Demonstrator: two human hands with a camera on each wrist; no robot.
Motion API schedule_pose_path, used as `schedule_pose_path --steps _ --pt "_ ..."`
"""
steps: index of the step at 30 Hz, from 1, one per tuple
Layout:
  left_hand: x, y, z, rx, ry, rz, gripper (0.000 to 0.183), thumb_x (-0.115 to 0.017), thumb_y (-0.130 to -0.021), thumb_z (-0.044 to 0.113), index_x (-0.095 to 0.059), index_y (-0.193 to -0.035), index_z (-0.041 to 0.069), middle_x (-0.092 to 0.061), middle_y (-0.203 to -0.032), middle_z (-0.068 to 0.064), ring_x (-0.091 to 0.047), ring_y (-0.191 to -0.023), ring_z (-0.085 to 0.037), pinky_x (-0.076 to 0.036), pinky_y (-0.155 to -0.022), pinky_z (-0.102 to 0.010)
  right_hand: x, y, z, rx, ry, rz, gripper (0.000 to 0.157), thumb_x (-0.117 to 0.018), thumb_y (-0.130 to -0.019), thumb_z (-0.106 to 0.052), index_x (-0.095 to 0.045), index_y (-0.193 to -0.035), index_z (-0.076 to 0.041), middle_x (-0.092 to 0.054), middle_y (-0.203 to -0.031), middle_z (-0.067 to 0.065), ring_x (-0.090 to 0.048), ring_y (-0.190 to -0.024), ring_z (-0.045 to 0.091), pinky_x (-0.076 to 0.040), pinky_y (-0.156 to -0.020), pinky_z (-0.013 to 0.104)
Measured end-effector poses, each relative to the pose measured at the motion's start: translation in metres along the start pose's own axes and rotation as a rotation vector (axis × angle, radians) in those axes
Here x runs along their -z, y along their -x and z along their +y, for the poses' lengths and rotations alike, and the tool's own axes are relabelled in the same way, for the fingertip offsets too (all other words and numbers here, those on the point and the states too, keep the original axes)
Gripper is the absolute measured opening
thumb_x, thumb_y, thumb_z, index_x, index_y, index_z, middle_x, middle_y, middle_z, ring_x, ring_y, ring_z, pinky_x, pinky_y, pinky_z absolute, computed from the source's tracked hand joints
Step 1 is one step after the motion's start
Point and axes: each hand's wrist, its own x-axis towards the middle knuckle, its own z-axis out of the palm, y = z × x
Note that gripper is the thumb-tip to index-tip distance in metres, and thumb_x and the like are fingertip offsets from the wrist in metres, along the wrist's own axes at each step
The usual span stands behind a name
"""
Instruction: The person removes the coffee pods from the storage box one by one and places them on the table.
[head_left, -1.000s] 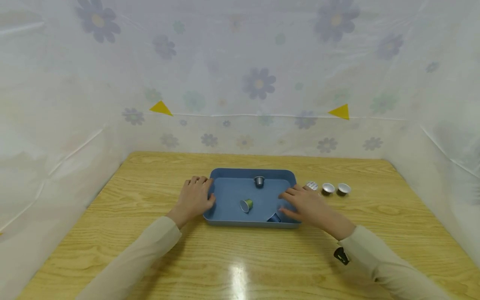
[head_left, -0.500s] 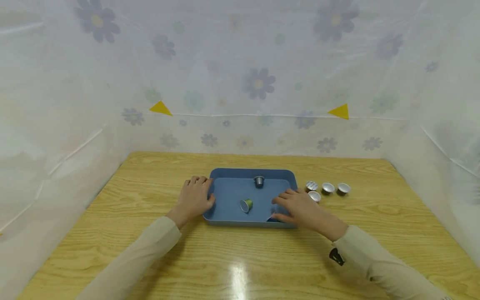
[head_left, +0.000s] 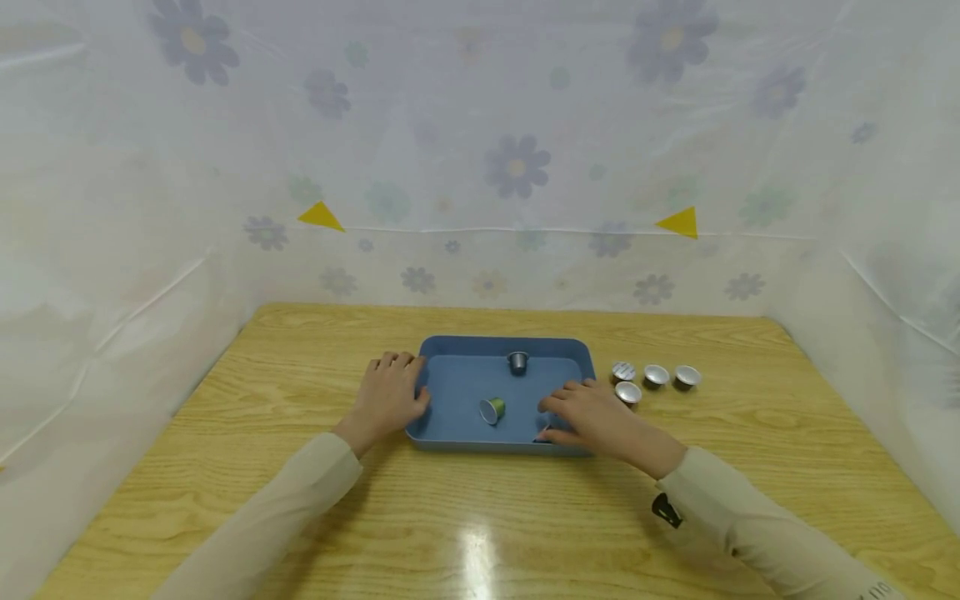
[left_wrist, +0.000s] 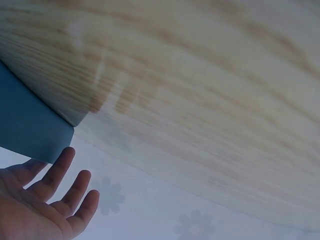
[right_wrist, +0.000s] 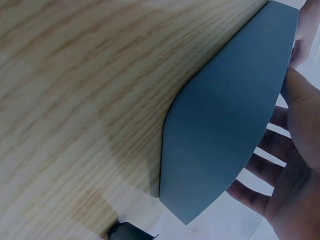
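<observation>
A blue tray (head_left: 457,375) lies on the table with coffee capsules in it. My left hand (head_left: 386,398) holds its left edge, thumb over the inner side and index finger at the outer wall; the left wrist view shows the other fingers (left_wrist: 77,192) off the tray. My right hand (head_left: 592,417) reaches over the right rim, fingers lowered and apart from the thumb. Just under the thumb shows part of a dark blue capsule (head_left: 542,438), mostly hidden. A green capsule (head_left: 495,410) lies on its side near the middle, and a dark grey capsule (head_left: 517,362) is near the back wall.
Several more capsules (head_left: 656,377) stand lid up on the table, right of the tray. A black clip (head_left: 666,510) hangs by the right sleeve. White flowered sheeting (head_left: 495,267) walls in the back and sides. The tray's outer wall (right_wrist: 220,115) fills much of the right wrist view.
My right hand has moved left and lowered into the front right corner, covering more of the dark blue capsule and uncovering a capsule on the table. The left hand has stayed put.
</observation>
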Motion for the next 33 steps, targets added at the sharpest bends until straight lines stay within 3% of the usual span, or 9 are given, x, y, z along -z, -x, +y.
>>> schedule_pose_path --steps 16,33 --pt "0.0 0.0 0.0 -0.006 0.005 0.017 0.044 -0.053 -0.086 0.031 -0.055 -0.124 0.009 -0.059 -0.117 -0.01 -0.052 -0.109 -0.032 -0.043 -0.088 -0.048 0.003 -0.008 -0.003 -0.013 -0.085 -0.11 0.028 -0.061 -0.081 -0.044 -0.067 -0.095 -0.02 -0.067 -0.085 -0.006 -0.057 -0.072 0.01 -0.045 -0.065 0.03" --pt "0.0 0.001 -0.001 -0.007 0.011 0.018 0.044 -0.053 -0.086 0.031 -0.055 -0.124 0.009 -0.059 -0.116 -0.011 -0.052 -0.108 -0.032 -0.044 -0.088 -0.048 0.006 -0.011 -0.002 -0.007 -0.123 -0.138 0.024 -0.064 -0.081 -0.042 -0.068 -0.092 -0.021 -0.066 -0.08 -0.008 -0.055 -0.068 0.008 -0.044 -0.064 0.029"
